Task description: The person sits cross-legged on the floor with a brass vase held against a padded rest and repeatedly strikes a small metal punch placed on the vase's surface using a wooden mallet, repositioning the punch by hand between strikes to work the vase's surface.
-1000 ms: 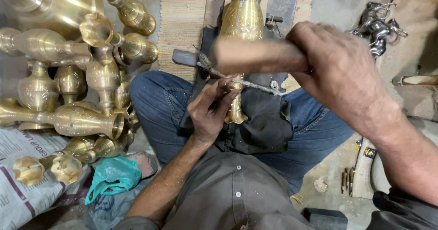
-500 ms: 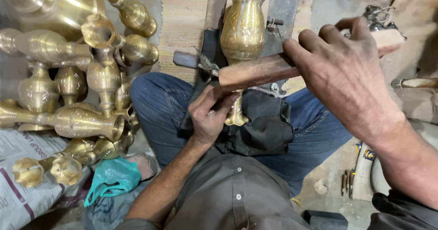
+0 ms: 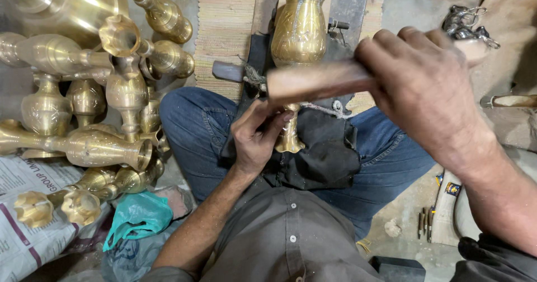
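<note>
Right hand [image 3: 425,86] grip closed around smooth wooden mallet [image 3: 319,82]; left hand [image 3: 258,139] grip pinching engraved brass vase [image 3: 299,36] stem.

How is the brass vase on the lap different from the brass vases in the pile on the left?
The engraved brass vase on the lap lies alone on a black cloth, between the left hand and right hand. The piled brass vases lie untouched, pointing various ways. Both are golden, narrow-stemmed brass.
</note>
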